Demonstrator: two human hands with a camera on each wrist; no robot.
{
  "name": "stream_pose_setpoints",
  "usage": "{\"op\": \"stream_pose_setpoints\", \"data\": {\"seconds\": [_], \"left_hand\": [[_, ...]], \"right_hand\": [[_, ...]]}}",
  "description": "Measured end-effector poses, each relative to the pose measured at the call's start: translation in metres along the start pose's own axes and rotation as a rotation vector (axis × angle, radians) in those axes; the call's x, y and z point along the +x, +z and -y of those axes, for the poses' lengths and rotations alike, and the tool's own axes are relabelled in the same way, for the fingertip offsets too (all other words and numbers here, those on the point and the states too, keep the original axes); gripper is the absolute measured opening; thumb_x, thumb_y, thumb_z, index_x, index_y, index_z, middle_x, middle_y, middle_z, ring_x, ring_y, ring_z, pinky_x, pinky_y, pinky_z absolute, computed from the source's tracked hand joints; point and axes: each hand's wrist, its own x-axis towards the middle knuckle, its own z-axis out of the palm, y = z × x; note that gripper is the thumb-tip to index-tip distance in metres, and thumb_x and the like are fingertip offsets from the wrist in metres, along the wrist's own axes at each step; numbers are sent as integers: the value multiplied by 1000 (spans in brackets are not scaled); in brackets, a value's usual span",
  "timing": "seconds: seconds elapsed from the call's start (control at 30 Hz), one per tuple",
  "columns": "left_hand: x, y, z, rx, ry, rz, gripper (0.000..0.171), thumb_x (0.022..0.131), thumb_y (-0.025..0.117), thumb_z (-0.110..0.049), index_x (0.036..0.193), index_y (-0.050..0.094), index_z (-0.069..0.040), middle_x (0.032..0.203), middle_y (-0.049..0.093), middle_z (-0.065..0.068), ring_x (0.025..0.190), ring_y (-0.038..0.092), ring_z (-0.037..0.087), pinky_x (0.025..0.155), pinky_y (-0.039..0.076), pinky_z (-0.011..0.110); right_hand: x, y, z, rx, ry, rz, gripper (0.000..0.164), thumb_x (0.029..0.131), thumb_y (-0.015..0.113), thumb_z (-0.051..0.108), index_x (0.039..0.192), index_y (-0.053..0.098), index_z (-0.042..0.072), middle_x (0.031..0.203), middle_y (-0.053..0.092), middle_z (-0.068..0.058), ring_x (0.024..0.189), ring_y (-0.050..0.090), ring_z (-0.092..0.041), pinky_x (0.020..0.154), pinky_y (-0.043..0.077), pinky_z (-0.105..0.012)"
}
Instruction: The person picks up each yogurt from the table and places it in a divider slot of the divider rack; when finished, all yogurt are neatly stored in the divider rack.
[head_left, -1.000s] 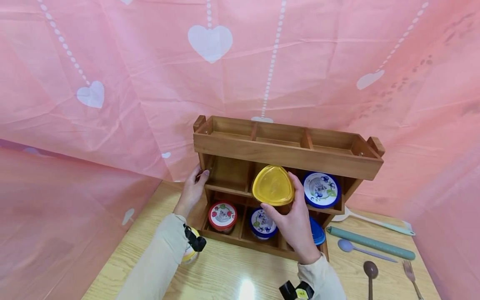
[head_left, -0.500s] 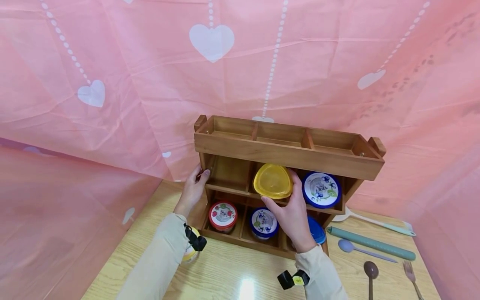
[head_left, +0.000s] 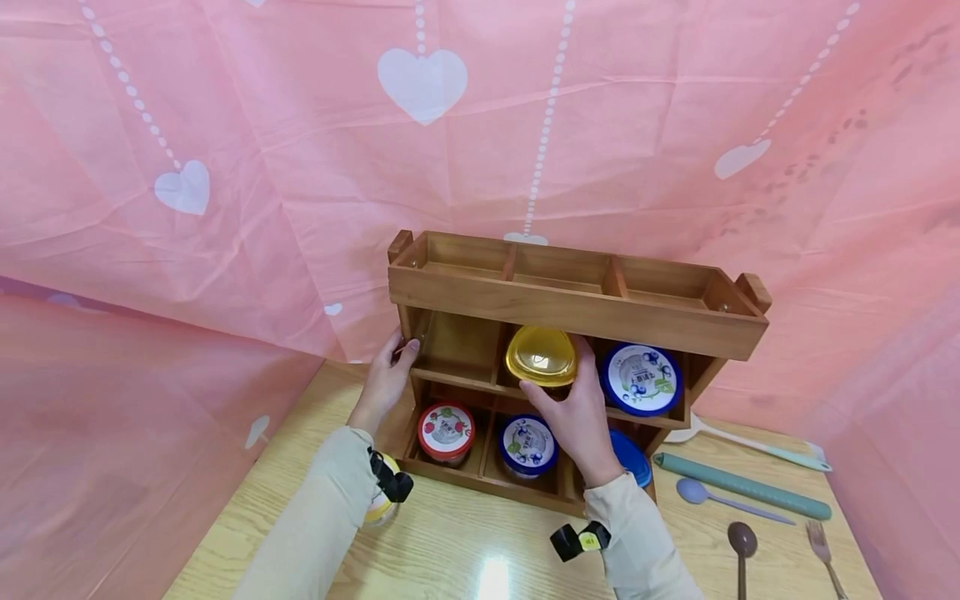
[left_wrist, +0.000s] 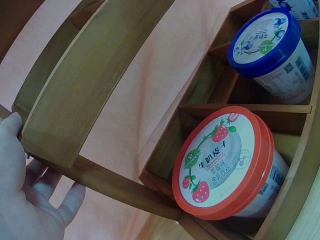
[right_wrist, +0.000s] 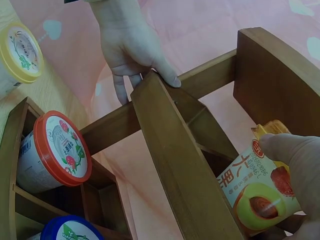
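Note:
My right hand (head_left: 573, 417) grips a yellow-lidded cup (head_left: 542, 357) at the middle compartment of the wooden rack's middle tier. In the right wrist view this cup (right_wrist: 260, 192) has fruit printed on its side, and the thumb (right_wrist: 295, 157) lies against it. On the rack's left side, my left hand (head_left: 387, 375) holds the upright, thumb in front and fingers around behind. A blue-lidded tub (head_left: 642, 380) sits in the compartment to the right of the cup. Below stand a red-lidded tub (head_left: 446, 432) and another blue-lidded tub (head_left: 528, 446). The wooden rack (head_left: 570, 300) has three tiers.
A yellow-lidded tub (head_left: 382, 492) stands by my left wrist. A blue lid (head_left: 630, 458) shows at lower right, partly behind my right arm. Right of the rack lie a spatula (head_left: 750, 443), a green rod (head_left: 742, 486), two spoons (head_left: 692, 491) and a fork (head_left: 821, 550). Pink cloth hangs behind.
My right hand has moved the yellow-lidded cup slightly back and left, deeper into the middle compartment under the top tier. My left hand stays on the upright.

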Motion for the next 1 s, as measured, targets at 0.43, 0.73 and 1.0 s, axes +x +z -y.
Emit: {"op": "stream_pose_setpoints", "data": {"seconds": [0.43, 0.73, 1.0], "left_hand": [[21, 3, 39, -5, 31, -26, 50, 105, 47, -28, 152, 37, -14, 150, 45, 15, 137, 44, 33, 116, 35, 47], [20, 2, 40, 2, 11, -28, 51, 105, 47, -29, 153, 36, -16, 150, 44, 14, 138, 43, 32, 116, 35, 46], [20, 3, 42, 0, 47, -31, 54, 105, 47, -34, 153, 36, -14, 149, 44, 18, 137, 43, 35, 116, 34, 49]], "right_hand": [[1, 1, -2, -6, 3, -9, 93, 82, 81, 26, 153, 22, 18, 150, 38, -10, 138, 41, -28, 118, 31, -49], [-1, 2, -3, -9, -8, -18, 94, 82, 82, 25, 154, 23, 17, 151, 35, -12, 139, 37, -29, 119, 29, -50], [-3, 1, 1, 1, -14, -22, 96, 80, 83, 26, 154, 22, 16, 150, 34, -14, 136, 37, -29, 117, 33, -50]]}}
